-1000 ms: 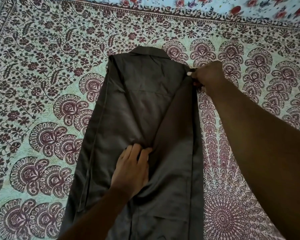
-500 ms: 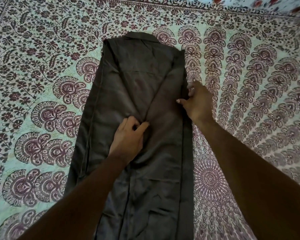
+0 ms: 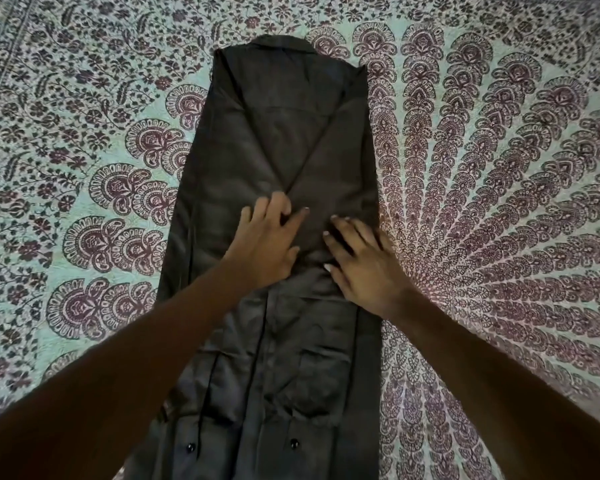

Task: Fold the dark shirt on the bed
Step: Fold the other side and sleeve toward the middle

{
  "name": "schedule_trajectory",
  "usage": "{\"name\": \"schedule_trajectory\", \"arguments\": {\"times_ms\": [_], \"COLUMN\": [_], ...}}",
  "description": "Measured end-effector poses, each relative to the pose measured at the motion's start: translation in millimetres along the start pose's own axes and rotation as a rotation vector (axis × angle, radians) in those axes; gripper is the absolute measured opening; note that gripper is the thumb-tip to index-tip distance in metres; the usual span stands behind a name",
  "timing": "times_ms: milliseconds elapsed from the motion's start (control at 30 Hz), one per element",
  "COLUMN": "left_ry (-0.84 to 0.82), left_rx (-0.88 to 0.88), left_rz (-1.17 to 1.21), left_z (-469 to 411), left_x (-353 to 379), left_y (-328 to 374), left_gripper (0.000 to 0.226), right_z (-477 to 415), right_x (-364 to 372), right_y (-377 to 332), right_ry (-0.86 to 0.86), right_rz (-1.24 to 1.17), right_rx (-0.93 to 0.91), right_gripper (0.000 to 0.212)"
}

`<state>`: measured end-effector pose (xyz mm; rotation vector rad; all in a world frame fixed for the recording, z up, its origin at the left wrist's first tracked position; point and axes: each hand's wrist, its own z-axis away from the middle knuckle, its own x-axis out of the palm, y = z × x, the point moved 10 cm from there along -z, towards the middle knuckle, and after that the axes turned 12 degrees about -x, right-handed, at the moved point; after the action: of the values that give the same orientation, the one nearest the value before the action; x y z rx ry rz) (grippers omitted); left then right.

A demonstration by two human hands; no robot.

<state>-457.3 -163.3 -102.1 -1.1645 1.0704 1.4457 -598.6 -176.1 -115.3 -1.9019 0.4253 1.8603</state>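
The patterned bed [image 3: 499,168] carries the dark shirt [image 3: 284,133] lengthwise down its middle. Both side panels are already turned inward, making a long narrow strip with the collar at the far end. The crosswise folds appear left to do. The left hand [image 3: 267,244] and right hand [image 3: 364,268] press flat on its midsection, gripping nothing.

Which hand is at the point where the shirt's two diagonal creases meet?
The left hand: its fingers touch that point on the dark shirt. The right hand lies lower, nearer the shirt's right edge.
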Motion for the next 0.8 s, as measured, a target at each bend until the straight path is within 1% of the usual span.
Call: {"name": "schedule_trajectory", "arguments": {"times_ms": [33,100,133,167,233,267,300,333,367,433,500,533,567,633,700,733,800], "left_ry": [-0.038,-0.118,-0.134,-0.144,-0.226,-0.269,-0.293,-0.294,-0.283,-0.222,-0.127,-0.100,-0.100,-0.191,-0.224,-0.228,-0.235], "left_rx": [0.055,0.101,0.094,0.081,0.077,0.094,0.110,0.117,0.114,0.100,0.105,0.102,0.080,-0.076,-0.280,-0.350,-0.412], "left_rz": [-0.028,-0.013,0.023,0.053,0.009,-0.053,-0.105,-0.123,-0.118,-0.126,-0.128,-0.090,-0.021,0.166,0.348,0.413,0.555], "left_z": [7.2,25.1,34.1,43.7,64.3,75.3,86.3,94.5,99.7,107.2,116.1,122.4,131.4,154.5,181.7,196.3,218.8], "left_x": [6.9,14.3,13.4,12.8,22.7,30.7,38.2,41.5,42.1,34.7,20.1,16.0,15.9,26.0,37.4,43.3,52.6], "left_y": [5.5,11.7,12.0,10.5,8.6,8.0,7.3,6.6,5.4,5.4,14.9,19.8,21.9,16.3,1.9,-3.3,-7.5], "left_gripper": [0.066,0.058,0.056,0.060,0.084,0.097,0.106,0.109,0.109,0.103,0.090,0.081,0.073,0.062,0.062,0.062,0.058], "right_z": [10.3,32.0,41.1,49.1,65.9,73.4,80.8,88.5,95.6,106.4,119.7,125.6,131.3,145.6,158.6,165.1,173.4], "right_x": [2.8,2.9,3.5,4.5,9.1,10.1,10.9,11.6,12.7,14.8,15.5,12.8,8.4,5.5,9.2,10.6,9.7], "right_y": [-3.6,-8.1,-17.3,-31.2,-54.0,-56.1,-54.3,-52.7,-55.6,-82.3,-103.7,-104.2,-101.4,-101.2,-119.5,-133.3,-154.2], "right_ry": [-0.021,-0.019,-0.025,-0.034,-0.061,-0.073,-0.083,-0.089,-0.100,-0.119,-0.116,-0.094,-0.055,-0.006,-0.006,-0.002,0.052], "right_rz": [0.006,0.022,0.036,0.053,0.062,0.053,0.036,0.020,0.014,0.020,0.016,0.001,-0.028,-0.104,-0.194,-0.248,-0.408], "right_rx": [0.033,0.125,0.115,0.053,-0.080,-0.073,-0.022,0.037,0.069,-0.017,-0.091,-0.059,0.014,0.158,0.203,0.204,0.223], "right_gripper": [0.056,0.053,0.052,0.052,0.054,0.056,0.059,0.061,0.063,0.065,0.061,0.058,0.055,0.050,0.045,0.043,0.038]}}
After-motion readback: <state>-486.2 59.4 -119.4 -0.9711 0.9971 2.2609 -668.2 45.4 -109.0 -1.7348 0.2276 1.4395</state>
